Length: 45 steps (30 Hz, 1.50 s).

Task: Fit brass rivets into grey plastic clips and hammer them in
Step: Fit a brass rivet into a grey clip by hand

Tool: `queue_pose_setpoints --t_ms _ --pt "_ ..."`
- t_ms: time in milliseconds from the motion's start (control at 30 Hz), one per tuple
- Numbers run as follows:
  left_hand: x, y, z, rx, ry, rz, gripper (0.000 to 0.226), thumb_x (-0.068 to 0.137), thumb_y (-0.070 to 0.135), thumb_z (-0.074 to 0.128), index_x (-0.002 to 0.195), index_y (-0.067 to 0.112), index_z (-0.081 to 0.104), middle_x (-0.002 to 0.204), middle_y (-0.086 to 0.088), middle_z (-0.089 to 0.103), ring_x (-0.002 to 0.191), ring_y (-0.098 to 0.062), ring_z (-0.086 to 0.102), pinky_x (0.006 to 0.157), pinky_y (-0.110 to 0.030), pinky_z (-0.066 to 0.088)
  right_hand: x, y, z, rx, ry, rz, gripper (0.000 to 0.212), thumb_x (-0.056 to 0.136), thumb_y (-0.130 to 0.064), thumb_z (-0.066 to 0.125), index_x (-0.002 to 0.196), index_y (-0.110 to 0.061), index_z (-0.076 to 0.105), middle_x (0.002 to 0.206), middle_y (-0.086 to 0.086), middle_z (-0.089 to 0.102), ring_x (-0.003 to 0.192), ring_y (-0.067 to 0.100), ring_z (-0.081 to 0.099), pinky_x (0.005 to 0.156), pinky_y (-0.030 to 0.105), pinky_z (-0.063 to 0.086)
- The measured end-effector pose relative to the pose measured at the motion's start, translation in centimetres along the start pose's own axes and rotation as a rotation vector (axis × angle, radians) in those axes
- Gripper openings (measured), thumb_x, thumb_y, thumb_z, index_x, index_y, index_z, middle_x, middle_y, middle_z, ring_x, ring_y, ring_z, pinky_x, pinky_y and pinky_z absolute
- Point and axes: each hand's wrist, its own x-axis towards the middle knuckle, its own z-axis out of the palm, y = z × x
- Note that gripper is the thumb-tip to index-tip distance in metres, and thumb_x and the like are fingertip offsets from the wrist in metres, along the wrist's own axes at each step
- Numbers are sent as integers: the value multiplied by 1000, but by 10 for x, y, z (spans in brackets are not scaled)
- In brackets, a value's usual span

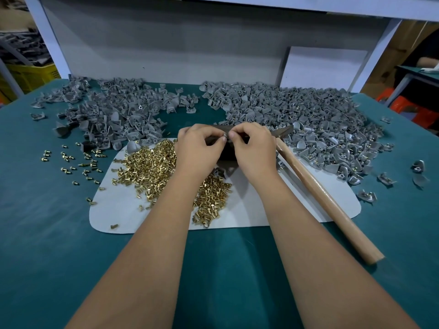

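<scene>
I found no brand, label or writing that could be read on any item. My left hand [198,148] and right hand [253,148] were together above the middle of the worktop [42,233], fingertips meeting and pinching a small grey clip [225,137] between them; whether a rivet was seated in it I could not tell. A dark metal block [228,150] lay just beneath the hands, largely hidden by them. The brass rivets [152,167] sat heaped on a pale mat [237,210] under and to the left of my left wrist, with strays [78,162] scattered off the mat onto the green surface further left. Grey plastic clips lay in two broad piles, one at the far left [114,110] and one at the far right [308,115], the right pile spilling onto the mat's edge. A hammer with a wooden handle [327,200] lay diagonally just beside my right forearm, its head near the right pile. Open green surface remained along the near edge around both forearms. A white upright panel [190,43] closed off the far edge behind the piles.
</scene>
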Motion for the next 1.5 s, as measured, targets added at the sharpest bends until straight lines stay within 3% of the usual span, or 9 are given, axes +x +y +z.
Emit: queue_pose_setpoints --t_ms 733,1067,1300,1500 --pt "-1 0 -1 -27 0 -1 12 87 29 67 96 28 75 111 5 66 119 -24 42 104 -44 35 4 1 0 52 -21 52 8 87 -20 66 83 -24 73 92 -6 66 99 21 56 91 46 42" --pt "-3 1 0 4 -6 -17 12 90 30 64 98 31 73 113 7 64 117 -23 40 103 -42 35 3 1 1 27 -32 60 12 86 -21 65 77 -29 65 92 -8 65 99 20 55 92 46 42" --pt "-3 0 1 -4 -1 -11 12 90 28 65 98 29 73 112 8 63 116 -22 39 99 -33 33 1 2 2 -2 -26 42 10 87 -23 63 80 -29 67 91 -14 61 99 17 50 93 43 37" --pt "0 -2 2 9 -4 -4 12 90 28 65 99 28 73 110 8 62 113 -20 38 92 -25 28 -1 3 -1 171 -28 75 19 95 -24 52 92 -24 70 90 -16 61 103 17 52 98 48 38"
